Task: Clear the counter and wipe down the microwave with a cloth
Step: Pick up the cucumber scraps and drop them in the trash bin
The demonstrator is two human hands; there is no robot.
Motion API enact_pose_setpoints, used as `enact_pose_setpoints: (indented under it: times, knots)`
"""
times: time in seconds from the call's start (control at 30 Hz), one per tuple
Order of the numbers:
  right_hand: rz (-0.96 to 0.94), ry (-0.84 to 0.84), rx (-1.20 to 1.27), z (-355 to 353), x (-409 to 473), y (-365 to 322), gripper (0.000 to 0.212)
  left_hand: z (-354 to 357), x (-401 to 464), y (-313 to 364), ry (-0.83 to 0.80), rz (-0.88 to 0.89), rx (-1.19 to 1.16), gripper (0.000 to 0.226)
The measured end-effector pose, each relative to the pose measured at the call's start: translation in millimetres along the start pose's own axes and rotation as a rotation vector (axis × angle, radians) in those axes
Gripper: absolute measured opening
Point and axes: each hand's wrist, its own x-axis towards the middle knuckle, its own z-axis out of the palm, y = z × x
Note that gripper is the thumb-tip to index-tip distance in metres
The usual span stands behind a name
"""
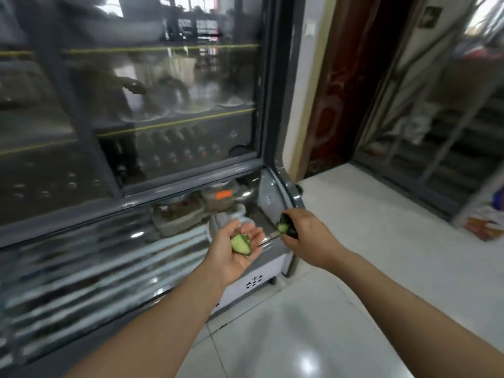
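Observation:
My left hand (234, 249) is held palm up with pale green cucumber scraps (241, 243) lying in it, fingers slightly curled around them. My right hand (305, 236) is closed around a dark green cucumber piece (286, 228), and a thin blade-like object pokes out toward the left hand. Both hands hover in front of the lower right corner of a glass display fridge (191, 175). No microwave, counter or cloth is in view.
The fridge holds bowls, bottles and plastic food containers (177, 216) behind sliding glass. White glossy floor tiles (313, 323) spread to the right. A dark red door (349, 85) and a metal grille (436, 132) stand at the back right, with bags (488, 222) on the floor.

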Motion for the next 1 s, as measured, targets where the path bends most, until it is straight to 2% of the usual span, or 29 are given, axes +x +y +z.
enact_pose_setpoints:
  times: [0.27, 0.47, 0.7, 1.0]
  knots:
    - [0.28, 0.063, -0.046, -48, 1, 104, 0.032, 94, 96, -23, -0.103, -0.147, 0.124, 0.032]
    - [0.408, 0.094, -0.039, -79, -3, 190, 0.036, 170, 151, -59, -0.16, -0.236, 0.23, 0.029]
    - [0.379, 0.116, -0.04, -124, 23, 320, 0.035, 274, 232, -104, -0.15, -0.221, 0.235, 0.028]
    - [0.296, 0.04, -0.021, -177, 79, 471, 0.033, 388, 319, -138, -0.071, -0.198, 0.17, 0.028]
